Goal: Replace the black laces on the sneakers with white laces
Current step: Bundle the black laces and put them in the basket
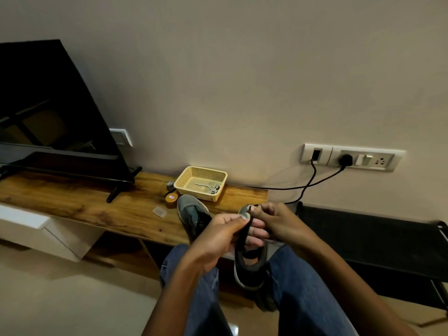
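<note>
At lower centre, the left hand (218, 236) and right hand (274, 223) both pinch a flat black lace (243, 235), drawing it from the grey sneaker (249, 270) propped between the knees, probably for steadiness.

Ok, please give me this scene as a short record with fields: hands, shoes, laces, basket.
left hand: left hand pinches the black lace
right hand: right hand holds the near sneaker, fingers curled at its front
other shoe: second sneaker lies on the wooden table
white laces: white laces lie in the yellow basket
</note>
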A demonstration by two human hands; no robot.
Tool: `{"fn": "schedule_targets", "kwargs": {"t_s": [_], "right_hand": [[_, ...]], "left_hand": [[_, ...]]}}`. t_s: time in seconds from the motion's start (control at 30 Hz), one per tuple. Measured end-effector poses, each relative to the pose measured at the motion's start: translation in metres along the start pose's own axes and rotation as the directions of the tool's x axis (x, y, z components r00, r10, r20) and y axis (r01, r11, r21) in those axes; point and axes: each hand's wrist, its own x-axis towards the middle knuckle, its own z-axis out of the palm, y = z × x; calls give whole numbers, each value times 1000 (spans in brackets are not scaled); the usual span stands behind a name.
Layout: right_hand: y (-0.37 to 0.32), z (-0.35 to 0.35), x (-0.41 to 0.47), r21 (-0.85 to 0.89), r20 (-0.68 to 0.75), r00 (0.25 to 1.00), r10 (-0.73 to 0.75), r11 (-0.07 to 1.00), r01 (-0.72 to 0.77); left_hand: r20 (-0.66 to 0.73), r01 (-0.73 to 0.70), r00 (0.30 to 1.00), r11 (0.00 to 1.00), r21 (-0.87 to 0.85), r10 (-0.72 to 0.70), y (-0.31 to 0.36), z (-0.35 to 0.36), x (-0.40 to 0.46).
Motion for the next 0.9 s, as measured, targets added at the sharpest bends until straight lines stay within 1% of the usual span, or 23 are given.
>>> {"fn": "schedule_targets", "kwargs": {"t_s": [0.07,0.13,0.2,0.23,0.27,0.3,0.33,0.4,0.43,0.47,0.53,0.57,0.6,0.63,0.7,0.77,0.83,0.9], "right_hand": [[-4,-1,1,-130,-33,998,-48,991,43],[-3,-2,-1,-308,-70,993,-99,949,73],[-3,0,-4,-462,-118,979,-167,882,95],[-4,2,-7,-510,-137,971,-198,854,103],[-4,4,-10,-540,-147,964,-222,834,109],[-4,7,-13,-550,-149,959,-240,827,121],[-3,10,-17,-537,-144,958,-248,833,135],[4,19,-24,-443,-106,969,-224,883,155],[9,25,-26,-373,-65,979,-191,915,154],[14,30,-28,-292,-18,988,-154,946,142],[24,35,-28,-102,64,996,-58,993,64],[27,34,-28,-16,89,996,-11,1000,12],[28,31,-26,43,94,995,26,999,-30],[28,28,-25,67,82,995,51,996,-56],[26,17,-21,37,39,997,72,997,-73],[22,7,-16,0,6,998,59,998,-59],[18,-2,-10,6,-32,999,40,999,-40],[13,-7,-4,-1,-64,998,6,1000,-6]], "left_hand": [[-53,-21,998,999,50,24,3,2,1],[-101,-45,993,992,115,57,3,2,2],[-166,-77,978,963,257,123,0,1,6],[-199,-91,967,943,320,161,-2,0,8],[-231,-107,953,931,349,195,-5,0,10],[-266,-130,937,932,337,227,-7,0,12],[-315,-158,916,945,288,249,-9,1,15],[-416,-212,880,974,86,228,-10,2,18],[-428,-237,883,970,-48,194,-9,2,17],[-407,-259,898,948,-186,166,-7,3,17],[-327,-274,935,863,-425,136,-2,2,14],[-287,-262,950,824,-502,127,1,2,12],[-254,-241,960,805,-541,117,2,0,11],[-223,-214,969,809,-547,106,3,-1,9],[-156,-150,984,853,-500,81,2,-6,7],[-73,-84,996,909,-408,60,1,-10,4],[16,-30,999,961,-275,36,0,-11,3],[55,-6,998,996,-90,11,-1,-10,3]]}}
